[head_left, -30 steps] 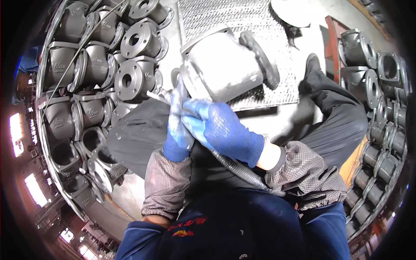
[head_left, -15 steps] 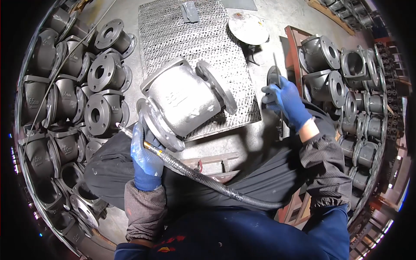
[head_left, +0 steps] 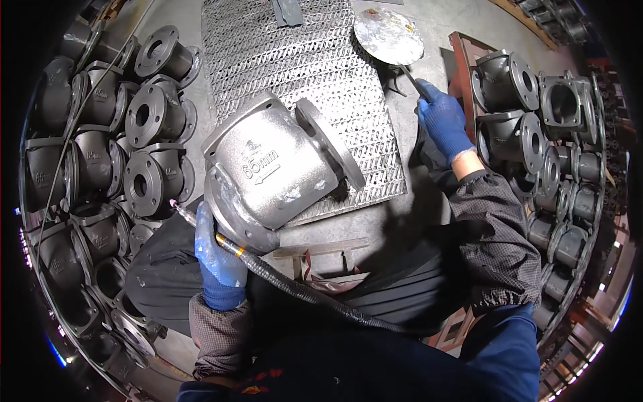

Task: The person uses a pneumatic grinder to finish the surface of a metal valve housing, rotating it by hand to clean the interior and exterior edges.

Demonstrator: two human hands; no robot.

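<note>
A large grey cast valve body with flanges lies on its side on a metal grating. My left hand, in a blue glove, grips a slim air tool at the body's lower left flange; a black hose runs from the tool across my lap. My right hand, also gloved in blue, is stretched out to the right and holds a thin rod that reaches to a round metal dish smeared with paste.
Dark flanged valve bodies are stacked on the left and on the right. A small metal stand sits below the casting. The concrete floor lies around the grating.
My right hand left the tool and casting, swung out to the right and now reaches up to the round dish with a rod. My left hand keeps the tool by the flange.
</note>
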